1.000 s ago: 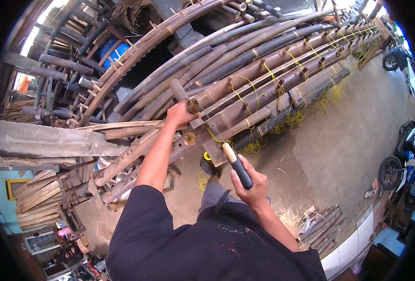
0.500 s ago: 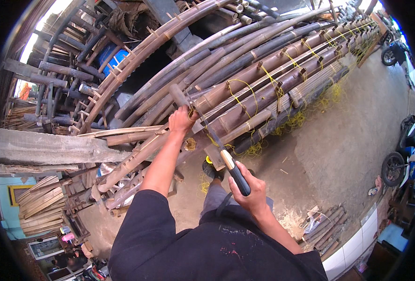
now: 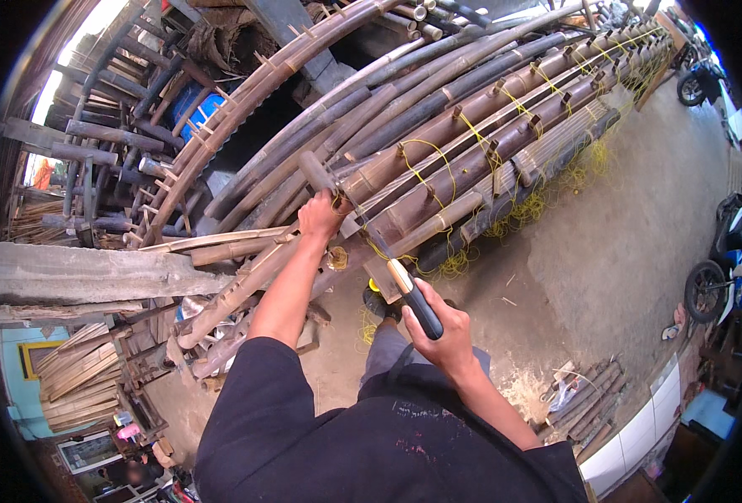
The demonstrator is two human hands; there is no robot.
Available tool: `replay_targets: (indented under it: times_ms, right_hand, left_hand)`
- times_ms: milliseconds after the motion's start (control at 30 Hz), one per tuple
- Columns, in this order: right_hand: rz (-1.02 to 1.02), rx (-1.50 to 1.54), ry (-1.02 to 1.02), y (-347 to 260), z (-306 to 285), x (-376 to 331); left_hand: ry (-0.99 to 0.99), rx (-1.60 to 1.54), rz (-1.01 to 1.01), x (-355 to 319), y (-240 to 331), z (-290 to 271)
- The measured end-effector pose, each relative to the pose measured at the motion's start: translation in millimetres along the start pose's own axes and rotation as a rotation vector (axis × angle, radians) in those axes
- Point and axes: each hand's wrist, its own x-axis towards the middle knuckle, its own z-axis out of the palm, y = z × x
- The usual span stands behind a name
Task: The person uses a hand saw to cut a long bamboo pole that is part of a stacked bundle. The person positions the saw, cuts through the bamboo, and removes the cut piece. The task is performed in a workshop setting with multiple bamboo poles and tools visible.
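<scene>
Head view: right hand (image 3: 448, 325) wraps one saw handle (image 3: 421, 308), black and pale wood. Left hand (image 3: 320, 216) curls beside two pegged brown bamboo poles (image 3: 379, 178), exact hold unclear.

Blue drum (image 3: 209, 109) at upper left, concrete ledge (image 3: 94, 274) along the left edge, wood slats (image 3: 82, 381) leaning beside a yellow frame (image 3: 29, 359) at lower left, motorbike (image 3: 733, 270) at right, sandals (image 3: 677, 323) near its wheel (image 3: 704, 291), sawdust (image 3: 523, 392) and cut poles (image 3: 587, 404) at lower right, white tiles (image 3: 639, 434) below

Black shirt (image 3: 387, 444) cut off below, thin blade (image 3: 377, 241) indistinct at far tip
</scene>
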Motion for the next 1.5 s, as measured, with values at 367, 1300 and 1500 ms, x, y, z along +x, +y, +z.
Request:
replay_targets:
  times_ms: [367,1300,1500]
  right_hand:
    - [0.02,0.014,-0.019,-11,0,-5]
    - [0.0,0.012,-0.018,-12,13,7]
    - [0.017,-0.015,-0.001,-6,21,4]
  left_hand:
    - [-0.113,-0.645,0.13,23,-68,11]
    - [-0.435,-0.787,-0.1,62,-83,30]
    - [-0.493,-0.647,-0.084,68,-63,17]
